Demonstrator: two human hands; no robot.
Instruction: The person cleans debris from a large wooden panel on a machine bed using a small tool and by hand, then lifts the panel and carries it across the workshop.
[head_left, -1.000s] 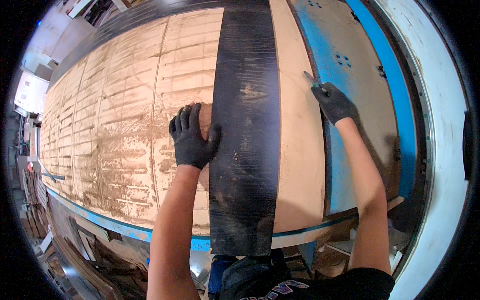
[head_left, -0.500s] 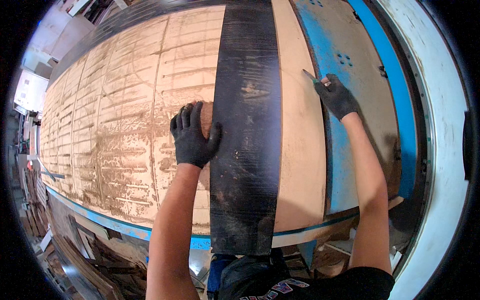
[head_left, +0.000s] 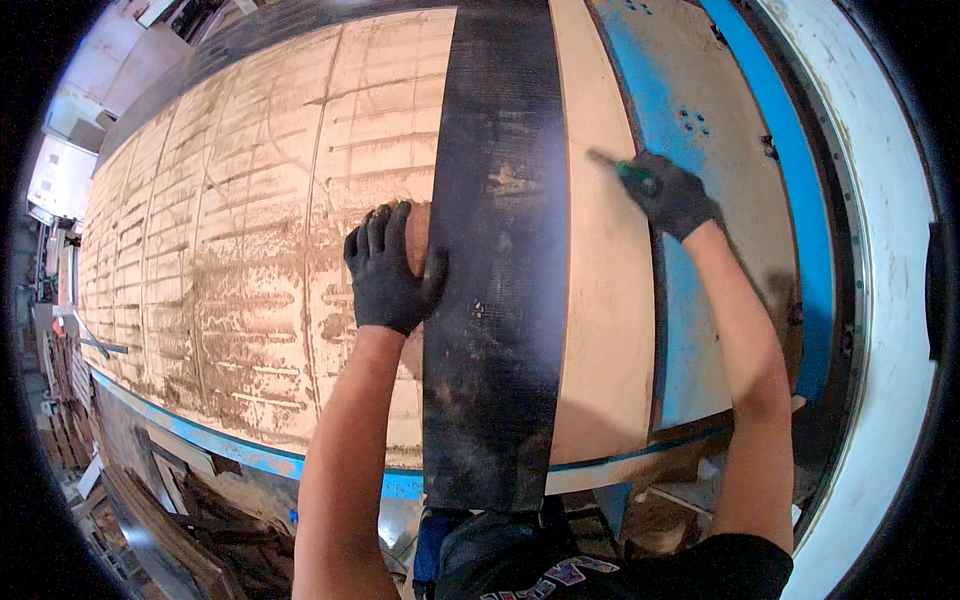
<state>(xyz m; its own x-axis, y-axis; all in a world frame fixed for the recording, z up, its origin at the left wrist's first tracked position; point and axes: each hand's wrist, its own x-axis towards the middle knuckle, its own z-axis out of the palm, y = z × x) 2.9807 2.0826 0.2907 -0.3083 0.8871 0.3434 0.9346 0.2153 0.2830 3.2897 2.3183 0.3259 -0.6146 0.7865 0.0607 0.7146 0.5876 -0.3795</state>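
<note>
A long black board with a wood-grain texture (head_left: 495, 330) runs away from my body across a wide pale work surface (head_left: 240, 230). My left hand (head_left: 388, 280), in a dark glove, lies at the board's left edge, fingers extended and thumb apart, its thumb over the board. A brownish piece (head_left: 418, 228) shows between the thumb and forefinger; its kind is hard to tell. Over on the right, my gloved right hand (head_left: 672, 195) is closed round a green-handled knife (head_left: 628, 172). The blade, blurred, points left over the pale strip (head_left: 605, 300) beside the board.
Right of the pale strip is a blue-stained panel (head_left: 690, 330), with a blue metal edge (head_left: 815, 300) and a pale rail (head_left: 885, 350) beyond. The work surface is streaked with brown residue. Scrap wood (head_left: 160, 520) lies below at the lower left.
My right hand has turned and lowered slightly, with the knife shifting left and down. The black board appears a little further right in view. The left hand stays at the board's edge.
</note>
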